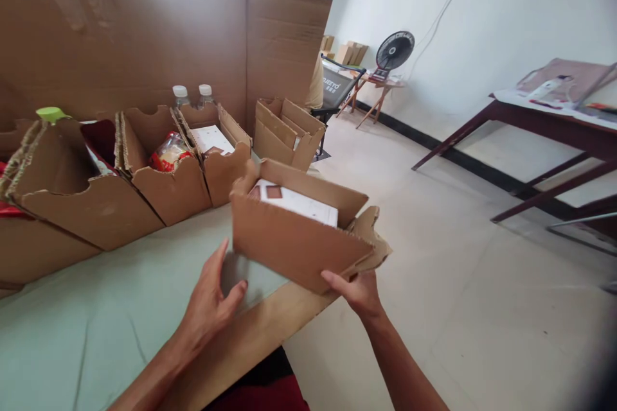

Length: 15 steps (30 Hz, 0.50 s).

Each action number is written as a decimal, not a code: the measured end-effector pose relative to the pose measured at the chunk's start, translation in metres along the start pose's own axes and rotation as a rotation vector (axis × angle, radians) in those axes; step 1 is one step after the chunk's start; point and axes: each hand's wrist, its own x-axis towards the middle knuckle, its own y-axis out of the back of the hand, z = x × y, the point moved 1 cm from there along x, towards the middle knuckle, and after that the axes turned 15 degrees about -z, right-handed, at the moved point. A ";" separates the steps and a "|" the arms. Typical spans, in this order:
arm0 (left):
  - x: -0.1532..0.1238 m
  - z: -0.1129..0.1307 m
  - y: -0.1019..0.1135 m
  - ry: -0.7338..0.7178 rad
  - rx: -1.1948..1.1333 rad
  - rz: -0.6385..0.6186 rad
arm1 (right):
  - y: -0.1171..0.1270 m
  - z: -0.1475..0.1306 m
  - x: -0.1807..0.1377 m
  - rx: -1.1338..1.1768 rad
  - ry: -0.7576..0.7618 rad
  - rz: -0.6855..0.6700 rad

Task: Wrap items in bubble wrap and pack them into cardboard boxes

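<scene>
A brown cardboard box [294, 244] with an open top is at the table's right edge, its right end reaching past the edge. Inside it lies a white carton [303, 205] with brown patches. My right hand [359, 292] grips the box's lower right corner, thumb on the near side and fingers underneath, partly hidden. My left hand [216, 292] is open near the box's left end, thumb and fingers apart, a small gap from the cardboard. Left of it, a row of similar cardboard bins holds a red-and-clear packet [170, 153] and another white carton [212, 140].
A tall cardboard panel [168, 38] stands behind the bins, with two white-capped bottles [180, 95] before it. Another cardboard bin [284, 131] stands at the back right. Beyond are a folding chair [336, 87], a fan [394, 51] and a dark table [549, 119]. A person's head shows behind the panel.
</scene>
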 end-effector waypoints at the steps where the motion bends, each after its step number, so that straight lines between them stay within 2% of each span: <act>1: 0.007 -0.002 -0.008 -0.026 0.044 -0.016 | 0.000 0.002 0.004 -0.023 -0.015 0.062; 4: 0.012 -0.010 -0.024 -0.113 0.169 -0.039 | -0.009 0.003 0.018 -0.118 -0.013 0.234; 6: 0.008 -0.015 -0.029 -0.152 0.211 -0.034 | -0.021 0.004 0.028 -0.152 0.011 0.294; 15: 0.004 -0.016 -0.031 -0.275 0.348 0.027 | -0.067 0.004 0.051 -0.218 0.022 0.361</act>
